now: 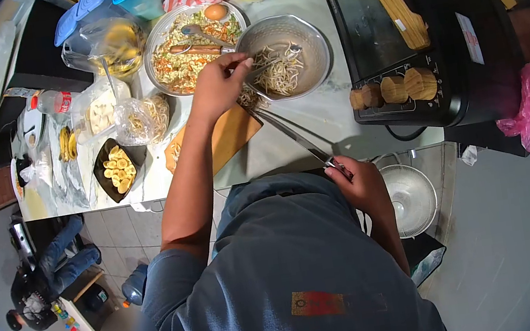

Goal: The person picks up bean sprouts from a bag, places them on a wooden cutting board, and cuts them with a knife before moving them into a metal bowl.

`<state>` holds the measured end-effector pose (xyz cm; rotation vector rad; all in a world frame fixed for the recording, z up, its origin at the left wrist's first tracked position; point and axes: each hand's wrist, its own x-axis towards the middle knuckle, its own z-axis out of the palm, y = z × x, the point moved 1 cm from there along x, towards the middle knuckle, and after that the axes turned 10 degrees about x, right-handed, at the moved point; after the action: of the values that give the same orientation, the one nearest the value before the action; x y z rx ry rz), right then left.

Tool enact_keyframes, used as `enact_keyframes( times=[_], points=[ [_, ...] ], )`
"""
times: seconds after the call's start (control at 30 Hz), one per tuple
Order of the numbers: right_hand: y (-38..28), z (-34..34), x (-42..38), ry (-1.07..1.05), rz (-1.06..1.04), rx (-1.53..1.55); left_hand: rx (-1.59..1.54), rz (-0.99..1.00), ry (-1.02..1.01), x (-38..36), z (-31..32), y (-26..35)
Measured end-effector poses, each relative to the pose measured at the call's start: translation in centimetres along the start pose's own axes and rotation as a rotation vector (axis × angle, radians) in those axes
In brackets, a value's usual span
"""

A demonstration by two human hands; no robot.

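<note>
My left hand [220,85] reaches over the near-left rim of a metal bowl [314,40], its thumb and fingers drawn together. What they pinch, if anything, is too small to make out. Bean sprouts [285,76] lie in the bowl. In my right hand [359,185], near the counter's front edge, is the dark handle of a long, narrow-bladed knife [295,137]. Its blade slants up and left toward a wooden cutting board [234,137], where some sprouts lie near the bowl. My left forearm covers part of the board.
Behind my left hand stands a large tray [151,66] of chopped vegetables with an egg [215,12] and a wooden-handled utensil. A dark dish of yellow slices [118,169] and bagged food [142,120] sit left. A black oven [395,79] stands right; a colander [412,199] is below the counter.
</note>
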<state>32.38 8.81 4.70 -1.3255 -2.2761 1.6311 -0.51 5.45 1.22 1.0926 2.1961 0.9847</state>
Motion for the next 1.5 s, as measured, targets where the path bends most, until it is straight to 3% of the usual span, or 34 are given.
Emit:
enact_keyframes(
  times=[0.13,0.3,0.43,0.53,0.7,0.9,1.17,1.27,1.37,1.47,1.5],
  points=[
    [-0.8,-0.1,0.9,-0.076,0.018,-0.082,-0.110,-0.154,0.055,-2.4,-3.0,-1.7],
    [-1.9,0.9,2.6,-0.125,-0.028,-0.087,-0.102,-0.189,0.175,-7.5,-6.6,-7.3],
    [-2.6,1.7,4.0,-0.199,-0.072,-0.115,0.063,-0.415,0.111,-12.7,-8.3,-9.8],
    [-3.8,2.2,4.9,-0.255,-0.081,-0.129,0.241,-0.402,0.139,-16.3,-8.4,-11.8],
    [-4.3,2.9,6.2,-0.299,-0.171,-0.134,0.268,-0.468,0.172,-19.4,-7.6,-13.0],
    [-5.9,3.0,6.9,-0.367,-0.153,-0.176,0.290,-0.402,0.315,-19.6,-5.7,-13.9],
    [-5.8,3.0,7.1,-0.345,-0.119,-0.165,0.392,-0.382,0.329,-19.2,-5.3,-13.9],
    [-5.9,2.7,6.9,-0.344,-0.090,-0.196,0.382,-0.329,0.375,-18.8,-5.5,-13.5],
    [-4.9,2.4,6.9,-0.300,-0.106,-0.159,0.236,-0.396,0.356,-17.2,-5.8,-11.4],
    [-4.0,2.0,7.2,-0.262,-0.113,-0.180,0.146,-0.309,0.269,-14.7,-4.5,-9.7],
    [-3.9,1.8,7.2,-0.235,-0.123,-0.187,0.237,-0.182,0.285,-13.7,-3.7,-9.7]
  ],
)
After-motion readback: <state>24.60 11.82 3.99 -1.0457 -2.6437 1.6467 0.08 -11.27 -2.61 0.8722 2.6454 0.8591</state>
